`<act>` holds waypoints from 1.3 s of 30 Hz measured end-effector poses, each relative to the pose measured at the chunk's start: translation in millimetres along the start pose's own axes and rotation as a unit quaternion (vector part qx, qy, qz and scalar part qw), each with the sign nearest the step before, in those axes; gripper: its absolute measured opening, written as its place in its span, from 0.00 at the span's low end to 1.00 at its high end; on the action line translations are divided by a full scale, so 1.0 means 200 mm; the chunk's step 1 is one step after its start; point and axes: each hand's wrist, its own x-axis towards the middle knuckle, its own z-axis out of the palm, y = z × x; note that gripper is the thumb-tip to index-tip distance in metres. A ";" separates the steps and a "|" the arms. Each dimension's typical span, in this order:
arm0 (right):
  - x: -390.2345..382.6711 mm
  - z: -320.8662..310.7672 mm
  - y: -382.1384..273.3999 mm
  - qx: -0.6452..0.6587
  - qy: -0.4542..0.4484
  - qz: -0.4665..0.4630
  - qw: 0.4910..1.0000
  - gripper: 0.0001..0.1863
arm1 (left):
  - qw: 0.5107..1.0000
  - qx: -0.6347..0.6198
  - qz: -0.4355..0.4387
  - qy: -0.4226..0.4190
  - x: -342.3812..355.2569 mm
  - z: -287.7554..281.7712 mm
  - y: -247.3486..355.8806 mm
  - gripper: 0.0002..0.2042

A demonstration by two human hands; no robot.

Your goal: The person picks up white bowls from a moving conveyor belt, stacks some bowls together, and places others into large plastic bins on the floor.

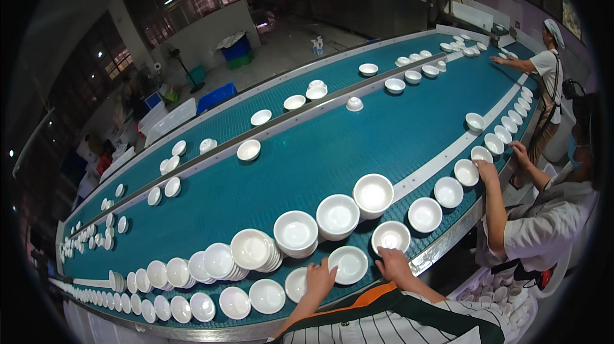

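Note:
My left hand (320, 275) is at the lower centre, open with bent, parted fingers between a white bowl (297, 283) and another white bowl (348, 261), at the latter's left rim. My right hand (393, 264) has its fingers closed on the near rim of a white bowl (390, 234). These bowls sit in a row along the near lane of the teal conveyor (307, 152). Just beyond them stand several stacks of larger white bowls (295, 229) (252, 248).
A metal divider (416, 187) separates the lanes, with scattered bowls (249, 149) beyond. A co-worker (537, 216) at right reaches onto the near row; another co-worker (543, 65) works farther back. A tub of white pieces (492, 296) is below the right edge, blue bins (217, 94) behind the conveyor.

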 end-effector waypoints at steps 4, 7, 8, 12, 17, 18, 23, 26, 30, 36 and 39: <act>-0.01 0.05 0.10 0.058 -0.083 -0.064 0.993 0.14 | 0.997 -0.005 -0.068 -0.025 -0.01 0.01 -0.03 0.16; 0.04 -0.05 0.16 0.120 -0.150 -0.069 0.979 0.14 | 0.998 0.002 -0.056 0.034 0.01 0.01 0.05 0.18; 0.07 -0.07 0.17 0.168 -0.137 -0.075 0.973 0.14 | 0.997 0.017 -0.053 0.059 0.03 -0.01 0.08 0.19; 0.19 -0.13 0.23 0.249 -0.051 -0.107 0.961 0.15 | 0.991 0.006 -0.031 0.129 0.12 -0.08 0.33 0.19; 0.35 -0.25 0.51 0.147 0.048 -0.064 0.986 0.23 | 0.995 0.056 -0.086 -0.014 0.20 0.15 0.46 0.19; 0.36 -0.26 0.60 0.109 0.068 -0.066 0.989 0.25 | 0.992 0.095 -0.077 -0.004 0.21 0.22 0.45 0.19; 0.45 -0.34 0.80 0.034 0.043 -0.108 0.993 0.23 | 0.986 0.039 -0.160 -0.019 0.26 0.16 0.50 0.22; 0.51 -0.36 0.82 0.016 -0.008 -0.140 0.990 0.19 | 0.983 0.072 -0.155 0.064 0.30 0.23 0.50 0.22; 0.60 -0.22 0.80 -0.003 -0.040 -0.130 0.991 0.15 | 0.987 0.022 -0.055 0.152 0.46 0.23 0.53 0.24; 0.72 -0.23 0.77 0.115 -0.077 -0.141 0.980 0.10 | 0.994 0.017 -0.107 0.005 0.59 0.53 0.62 0.23; 0.79 -0.17 0.87 0.049 -0.020 -0.148 0.988 0.11 | 0.990 0.005 -0.139 -0.028 0.56 0.53 0.46 0.21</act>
